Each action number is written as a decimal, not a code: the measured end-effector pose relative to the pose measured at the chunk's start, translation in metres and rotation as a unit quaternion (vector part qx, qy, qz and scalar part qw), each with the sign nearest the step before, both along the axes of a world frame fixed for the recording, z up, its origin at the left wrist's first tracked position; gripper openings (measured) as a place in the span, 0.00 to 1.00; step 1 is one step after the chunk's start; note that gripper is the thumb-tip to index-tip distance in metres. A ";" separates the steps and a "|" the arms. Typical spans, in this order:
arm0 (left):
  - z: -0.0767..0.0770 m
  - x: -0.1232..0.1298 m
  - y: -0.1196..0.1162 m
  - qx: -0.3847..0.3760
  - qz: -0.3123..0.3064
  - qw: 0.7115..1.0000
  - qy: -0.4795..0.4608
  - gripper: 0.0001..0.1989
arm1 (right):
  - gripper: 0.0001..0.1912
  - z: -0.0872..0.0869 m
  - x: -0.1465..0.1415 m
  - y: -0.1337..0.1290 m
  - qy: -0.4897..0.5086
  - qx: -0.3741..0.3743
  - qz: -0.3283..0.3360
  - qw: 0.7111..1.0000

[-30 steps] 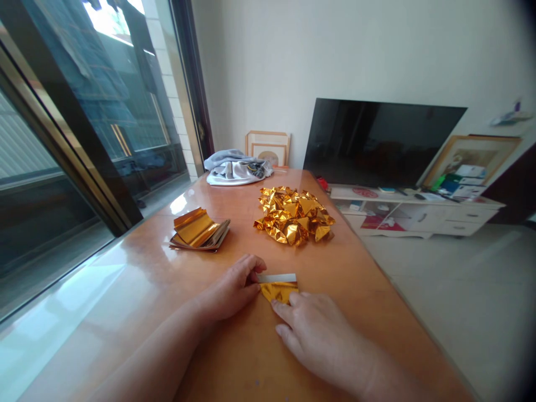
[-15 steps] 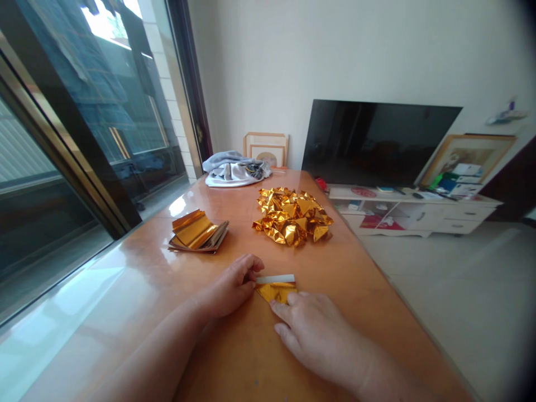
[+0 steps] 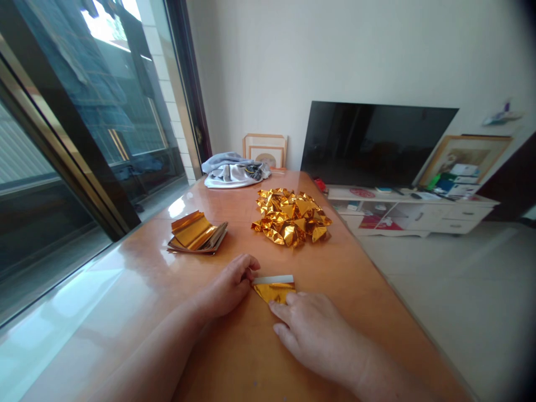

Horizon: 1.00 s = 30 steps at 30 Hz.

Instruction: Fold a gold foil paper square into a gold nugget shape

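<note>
A small sheet of gold foil paper [image 3: 274,291], partly folded, lies on the table with a pale strip along its far edge. At its left corner is my left hand [image 3: 228,287], fingers curled and closed in a pinch; the fingertips are partly hidden. My right hand [image 3: 316,326] rests on the sheet's near right side, its forefinger stretched out and pressing the foil down, the thumb apart on the table. Beyond the hands, a heap of folded gold foil pieces [image 3: 293,218] sits to the right, and a stack of gold foil sheets [image 3: 195,233] to the left.
The glossy wooden table [image 3: 234,357] runs away from me. Bundled grey cloth [image 3: 234,172] lies at its far end, before framed pictures [image 3: 266,148]. Sliding glass doors [image 3: 84,111] stand at left. To the right are a television [image 3: 377,145] and a white cabinet [image 3: 435,218].
The whole view has shifted very slightly. Both hands and the foil paper keep nearly the same positions relative to each other.
</note>
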<state>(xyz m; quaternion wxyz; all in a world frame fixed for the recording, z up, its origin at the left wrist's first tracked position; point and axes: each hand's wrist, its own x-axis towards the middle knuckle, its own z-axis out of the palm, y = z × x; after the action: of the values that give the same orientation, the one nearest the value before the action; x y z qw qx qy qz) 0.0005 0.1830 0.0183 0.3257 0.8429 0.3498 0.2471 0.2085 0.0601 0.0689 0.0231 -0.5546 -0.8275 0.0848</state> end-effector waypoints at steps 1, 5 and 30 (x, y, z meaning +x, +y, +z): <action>0.000 0.000 0.000 0.007 0.006 1.000 -0.002 0.19 | 0.15 0.000 0.000 0.000 0.001 0.000 0.000 1.000; 0.007 0.002 -0.006 0.053 0.021 0.998 -0.002 0.13 | 0.15 -0.002 0.001 0.000 0.012 -0.004 -0.002 1.000; 0.028 0.016 -0.032 0.139 -0.046 0.975 0.168 0.09 | 0.05 -0.009 0.049 0.040 0.179 -0.008 -0.132 0.975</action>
<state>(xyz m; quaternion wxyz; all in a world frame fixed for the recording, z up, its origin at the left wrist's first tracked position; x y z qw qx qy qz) 0.0170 0.1513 0.0468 0.1531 0.9246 0.3226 0.1326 0.2576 0.1002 0.0603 0.1772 -0.6351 -0.7287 0.1851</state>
